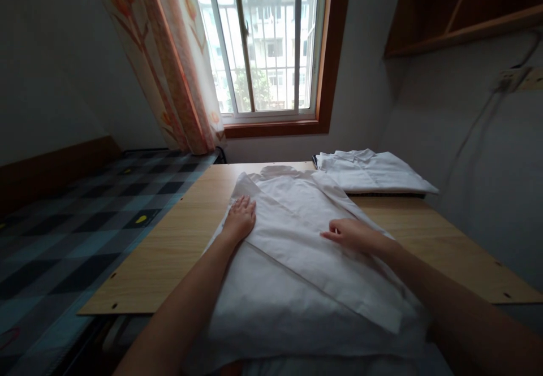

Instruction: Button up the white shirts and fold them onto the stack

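A white collared shirt (288, 240) lies spread on a light wooden board (182, 251), collar toward the window, with its lower end reaching over the near edge. One sleeve (322, 285) is folded slantwise across it, the cuff at the lower right. My left hand (241, 217) rests flat on the shirt's left side, fingers stretched out and holding nothing. Over the right half, my right hand (350, 234) is slightly blurred; its fingers are bent, with a gap between thumb and forefinger, and no cloth shows pinched there.
Folded white garments (369, 169) lie in a stack at the board's far right corner. A bed with a checked cover (97, 223) adjoins the left side. Beyond are a window (271, 53) and a flowered curtain (169, 70). A wooden shelf (462, 25) hangs upper right.
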Action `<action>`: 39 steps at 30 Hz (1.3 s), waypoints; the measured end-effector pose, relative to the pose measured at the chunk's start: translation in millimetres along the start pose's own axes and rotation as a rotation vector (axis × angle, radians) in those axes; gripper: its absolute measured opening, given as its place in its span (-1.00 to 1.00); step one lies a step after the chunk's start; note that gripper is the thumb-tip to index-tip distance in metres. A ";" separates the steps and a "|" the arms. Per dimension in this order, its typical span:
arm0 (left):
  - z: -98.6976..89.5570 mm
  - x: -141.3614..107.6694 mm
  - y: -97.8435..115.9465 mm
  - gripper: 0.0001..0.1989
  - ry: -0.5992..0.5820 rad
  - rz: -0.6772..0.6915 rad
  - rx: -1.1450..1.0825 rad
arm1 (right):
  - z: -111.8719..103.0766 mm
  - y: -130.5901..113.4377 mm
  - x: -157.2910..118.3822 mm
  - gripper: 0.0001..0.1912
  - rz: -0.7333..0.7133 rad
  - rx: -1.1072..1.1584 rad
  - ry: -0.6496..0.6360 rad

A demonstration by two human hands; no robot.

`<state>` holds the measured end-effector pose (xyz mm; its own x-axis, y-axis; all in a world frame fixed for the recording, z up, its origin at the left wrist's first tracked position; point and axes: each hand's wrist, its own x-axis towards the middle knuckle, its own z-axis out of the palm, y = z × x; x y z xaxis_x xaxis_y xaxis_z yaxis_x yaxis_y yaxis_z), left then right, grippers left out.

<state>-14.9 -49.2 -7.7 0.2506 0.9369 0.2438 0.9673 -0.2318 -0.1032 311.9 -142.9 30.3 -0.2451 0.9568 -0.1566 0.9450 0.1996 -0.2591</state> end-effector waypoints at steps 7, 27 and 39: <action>-5.8 18.7 2.2 -0.45 -0.142 -0.147 0.012 | 35.2 -15.4 20.1 -0.57 -0.098 -0.143 0.315; 20.5 99.9 -6.4 -0.45 0.039 -0.067 0.016 | 38.9 -5.2 28.4 -0.57 -0.151 -0.007 0.331; 30.6 76.7 -19.7 -0.51 0.158 0.005 -0.069 | 45.9 2.0 20.9 -0.56 -0.227 0.024 0.383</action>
<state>-16.0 35.3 -16.5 0.2533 0.8840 0.3929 0.9651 -0.2589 -0.0397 298.7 -132.2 -17.2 -0.3437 0.8993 0.2703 0.8701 0.4132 -0.2685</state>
